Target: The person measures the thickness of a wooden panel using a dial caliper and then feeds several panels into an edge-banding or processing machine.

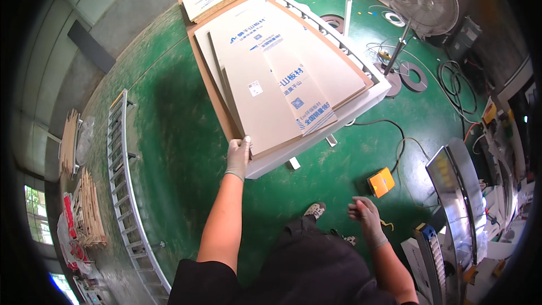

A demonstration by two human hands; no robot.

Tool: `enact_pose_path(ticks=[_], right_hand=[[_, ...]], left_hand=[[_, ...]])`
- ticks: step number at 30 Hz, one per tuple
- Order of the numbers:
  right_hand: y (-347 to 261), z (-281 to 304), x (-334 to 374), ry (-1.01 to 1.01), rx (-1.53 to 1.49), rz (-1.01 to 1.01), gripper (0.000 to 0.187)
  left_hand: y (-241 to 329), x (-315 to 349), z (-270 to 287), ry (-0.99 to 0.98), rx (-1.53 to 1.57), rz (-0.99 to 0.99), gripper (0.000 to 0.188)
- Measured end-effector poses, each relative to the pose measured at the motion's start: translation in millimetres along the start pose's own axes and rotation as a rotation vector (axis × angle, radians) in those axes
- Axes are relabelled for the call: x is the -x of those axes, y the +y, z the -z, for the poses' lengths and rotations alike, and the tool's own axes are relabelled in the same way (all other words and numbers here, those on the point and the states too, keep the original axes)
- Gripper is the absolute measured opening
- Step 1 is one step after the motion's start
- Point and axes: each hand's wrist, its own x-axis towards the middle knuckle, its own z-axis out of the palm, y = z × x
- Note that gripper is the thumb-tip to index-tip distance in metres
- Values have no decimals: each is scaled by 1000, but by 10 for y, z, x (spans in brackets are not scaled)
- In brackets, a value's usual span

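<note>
Left hand: we pinched the printed board near-left, apparently steadying it.
Right hand: half-curled, board's near-right, untouching.
Next: probably needed second grip.

Stretched well forward, nearly straight, is the left arm, and the left hand is placed right at the near left corner of the table, its fingers pointed ahead and partly hidden. Across on the other side, the right arm is angled inward, and the right hand is held in the air, apart from the table's near edge, fingers loosely curled. Both hands are thinly gloved, wrists cuffed.
</note>
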Motion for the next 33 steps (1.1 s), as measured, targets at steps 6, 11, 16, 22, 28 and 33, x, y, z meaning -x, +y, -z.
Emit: enact_pose_path(ticks=[6,11,16,22,28,33], right_hand=[[-482,-972,-1057,-238,553,528,52],[-1023,-1928,-1431,-351,320,30,70],[-516,-1820,-1460,-134,318,264,69],[-210,-1271,-799,118,-449,159,58],[-46,-1112,-324,-61,-605,-16,37],[-164,-271,431,7,-350,181,42]], left_hand=[[-90,345,-256,145,22,-308,46],[-78,679,-222,-29,216,-181,49],[52,982,-204,-129,216,-128,44],[-330,1716,-379,-458,661,423,38],[-226,1752,-585,-862,888,634,57],[189,895,-667,-611,896,544,57]])
